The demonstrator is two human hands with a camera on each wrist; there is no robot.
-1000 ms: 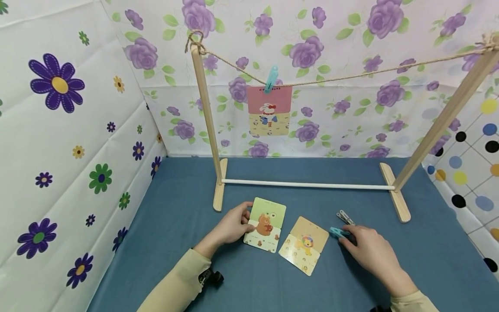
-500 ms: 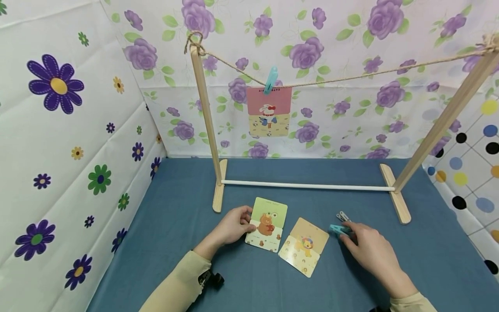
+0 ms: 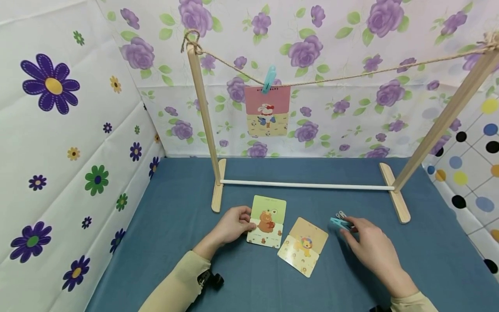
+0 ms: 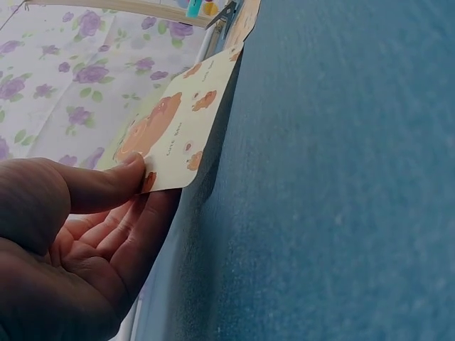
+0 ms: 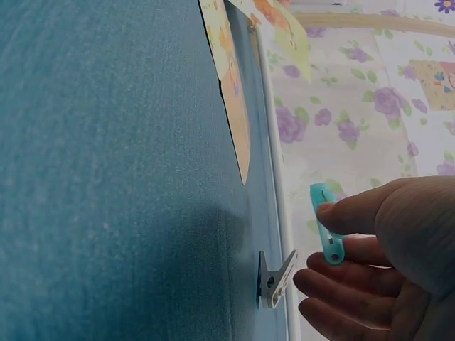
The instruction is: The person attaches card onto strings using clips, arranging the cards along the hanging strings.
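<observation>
The left hand (image 3: 232, 225) pinches the bear card (image 3: 266, 222) at its left edge, raised off the blue cloth (image 3: 249, 286). The right hand (image 3: 372, 247) pinches 1 blue peg (image 5: 327, 226) beside 1 grey peg (image 5: 274, 280). From where I stand, the lion card (image 3: 303, 247) lies between the hands, 1 corner near the bear card. Open cloth separates these 2 cards from the white bar (image 3: 308, 185). Above, 1 rabbit card (image 3: 267, 112) hangs from the rope (image 3: 374, 73), well apart from the right post (image 3: 444, 119).

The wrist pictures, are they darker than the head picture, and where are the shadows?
Yes. Head: brighter, a soft shadow on the blue cloth beside the right hand; left wrist: dimmer, cloth shaded under the bear card; right wrist: dimmer, wide shadow on the cloth.
</observation>
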